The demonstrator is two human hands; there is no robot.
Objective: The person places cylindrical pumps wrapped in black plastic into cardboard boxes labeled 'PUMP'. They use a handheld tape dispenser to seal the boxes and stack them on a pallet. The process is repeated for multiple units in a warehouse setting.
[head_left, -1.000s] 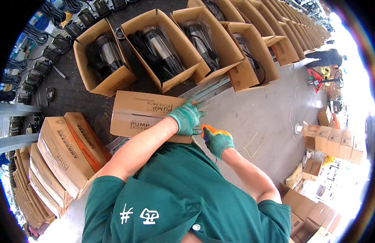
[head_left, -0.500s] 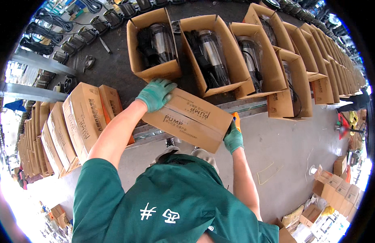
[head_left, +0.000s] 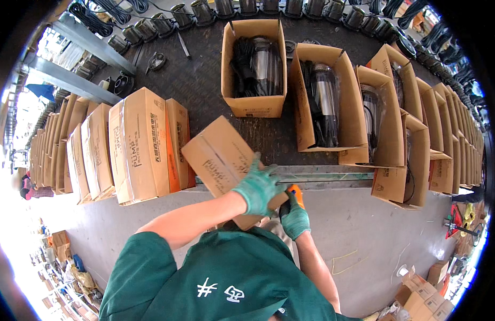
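Observation:
A closed brown carton [head_left: 219, 155] lies slanted in front of me at the bench's near edge, its far left corner over the dark bench top. My left hand [head_left: 258, 188], in a green glove, rests across the carton's right part with fingers stretched out and spread. Close beside those fingers, at the carton's right end, my right hand [head_left: 295, 219] is closed round an orange-and-black tool [head_left: 295, 196]; its kind is mostly hidden by the glove. An open carton [head_left: 254, 109] with a metal pump and coiled black cable inside stands on the bench beyond.
More open cartons [head_left: 333, 96] with pumps line the right side of the bench [head_left: 199, 80]. Closed cartons [head_left: 139, 144] stand in a row on the left, next to grey metal bars [head_left: 92, 43]. Metal cylinders [head_left: 224, 8] rim the far edge.
The carton has turned and shifted left in view. My left hand has moved from its far left edge to its right part, beside my right hand. The whole view has swung left.

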